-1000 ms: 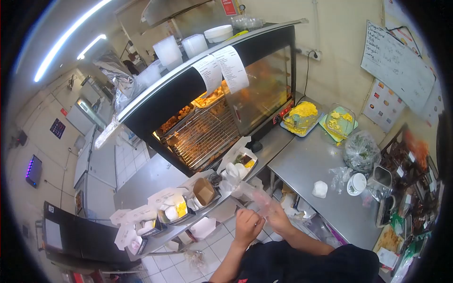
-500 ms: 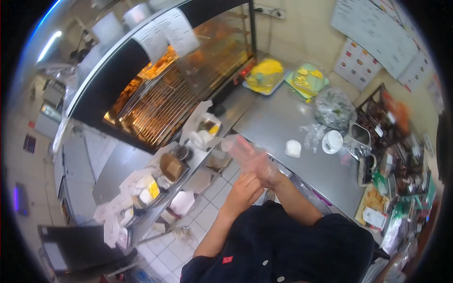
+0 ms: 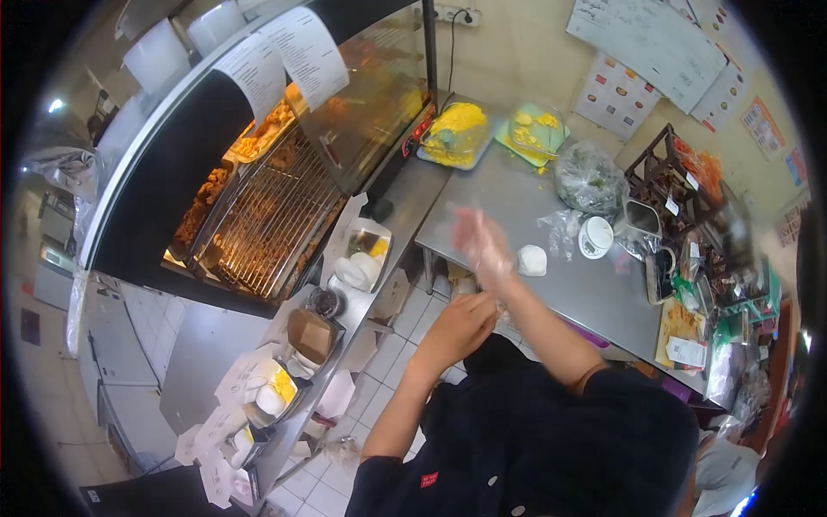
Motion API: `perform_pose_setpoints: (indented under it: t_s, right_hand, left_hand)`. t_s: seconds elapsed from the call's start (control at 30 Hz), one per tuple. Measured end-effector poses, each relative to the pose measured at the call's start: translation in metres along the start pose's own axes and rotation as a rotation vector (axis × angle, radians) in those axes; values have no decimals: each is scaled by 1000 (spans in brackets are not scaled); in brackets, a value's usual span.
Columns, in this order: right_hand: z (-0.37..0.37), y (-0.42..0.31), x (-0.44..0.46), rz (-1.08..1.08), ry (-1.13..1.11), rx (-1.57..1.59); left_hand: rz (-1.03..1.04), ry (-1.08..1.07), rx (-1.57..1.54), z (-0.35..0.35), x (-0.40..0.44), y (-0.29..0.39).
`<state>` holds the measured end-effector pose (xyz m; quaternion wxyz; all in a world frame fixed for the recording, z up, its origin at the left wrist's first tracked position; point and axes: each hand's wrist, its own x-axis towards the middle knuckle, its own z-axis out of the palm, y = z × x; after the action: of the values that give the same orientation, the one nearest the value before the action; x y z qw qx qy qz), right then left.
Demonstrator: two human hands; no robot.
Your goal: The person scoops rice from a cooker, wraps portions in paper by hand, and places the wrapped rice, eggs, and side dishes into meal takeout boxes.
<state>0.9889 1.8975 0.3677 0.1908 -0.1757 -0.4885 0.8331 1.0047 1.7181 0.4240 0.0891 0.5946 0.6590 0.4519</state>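
Note:
A clear plastic glove (image 3: 496, 269) covers my right hand (image 3: 479, 239), which is raised over the near left edge of the steel table. Motion blurs its fingers, but they look stretched out, with nothing seen in them. My left hand (image 3: 463, 326) is closed at my right wrist, its fingers pinching the glove's cuff. Just right of the gloved hand, a round white ball wrapped in plastic (image 3: 531, 260) lies on the table. To the left, open food boxes (image 3: 370, 258) stand along a steel shelf, some with white mounds and yellow pieces inside.
A lit warming cabinet (image 3: 267, 215) with a wire rack and fried food stands behind the boxes. On the steel table (image 3: 594, 319) are trays of yellow food (image 3: 457, 133), a bag of greens (image 3: 590, 178) and a kitchen scale (image 3: 595, 237). Crowded racks line the right side.
Both hands have shifted slightly right, and the gloved right hand has risen to a steeper angle. The left hand stays at the glove's cuff. The head view has moved.

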Motion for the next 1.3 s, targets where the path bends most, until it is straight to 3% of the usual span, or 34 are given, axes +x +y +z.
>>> perform_pose_setpoints:
  t_s: [0.07, 0.17, 0.27, 0.37, 0.47, 0.5, 0.6, 0.7, 0.77, 0.87, 0.97, 1.1, 1.17, 1.3]
  right_hand:
    - [-45, 1, 90, -210, 74, -361]
    - [-78, -24, 206, -454, 240, -1176]
    - [-75, -37, 321, -166, 48, -1765]
    - [-110, 33, 423, -97, 251, -1839]
    - [-133, 74, 470, 9, -93, -1896]
    - [-141, 82, 468, -25, -57, -1831]
    - [-159, 66, 471, -158, 44, -1711]
    - [-149, -5, 468, -330, 106, -1640]
    - [-149, -33, 463, -497, 125, -1524]
    - [-164, -39, 487, -853, -111, -1571]
    - [-170, -33, 502, -511, -274, -1571]
    - [-186, -5, 513, -487, -477, -1743]
    - [-185, 1, 508, -438, -512, -1804]
    - [-199, 41, 519, -575, -713, -2085]
  left_hand:
    - [-96, -28, 17, -8, 8, -12]
    - [-224, 146, -248, 0, 12, -36]
    - [-448, 107, -336, 10, 26, -75]
    - [-565, 108, -363, 20, 64, -126]
    - [-707, 149, -384, 24, 104, -180]
    - [-730, 198, -406, 31, 122, -206]
    - [-822, 306, -428, 46, 182, -267]
    - [-824, 555, -756, 75, 236, -326]
    - [-932, 693, -836, 93, 269, -360]
    - [-1007, 873, -924, 111, 303, -390]
    - [-1032, 1001, -937, 127, 318, -396]
    - [-1137, 1046, -839, 132, 327, -391]
    - [-1130, 1103, -938, 132, 331, -387]
    - [-1097, 1199, -934, 141, 336, -393]
